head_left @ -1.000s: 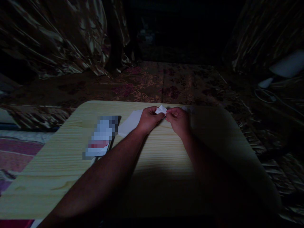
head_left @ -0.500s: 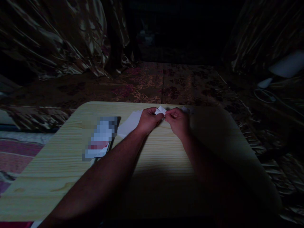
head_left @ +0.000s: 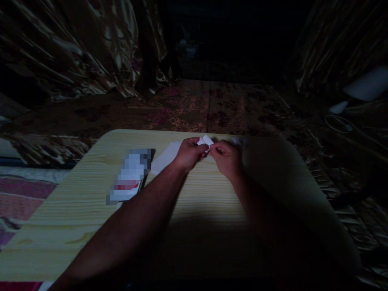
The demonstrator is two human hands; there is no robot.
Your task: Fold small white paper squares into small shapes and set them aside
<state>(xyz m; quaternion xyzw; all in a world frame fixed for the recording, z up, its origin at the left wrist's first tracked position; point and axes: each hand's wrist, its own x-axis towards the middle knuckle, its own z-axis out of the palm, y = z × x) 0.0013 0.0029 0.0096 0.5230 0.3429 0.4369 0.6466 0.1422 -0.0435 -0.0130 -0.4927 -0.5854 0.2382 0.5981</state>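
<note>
With my left hand (head_left: 189,154) and right hand (head_left: 226,158) I pinched a small folded paper (head_left: 207,140), white and with angular corners, close to the far edge of the table (head_left: 200,194). On the table's left half lay white sheets (head_left: 166,157) and also a flat object (head_left: 131,173), pale with a red band; its surface was too blurred for reading.

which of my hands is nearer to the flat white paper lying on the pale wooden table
Left. Your left hand is just right of the flat white paper; your right hand is farther right, past the left one.
</note>
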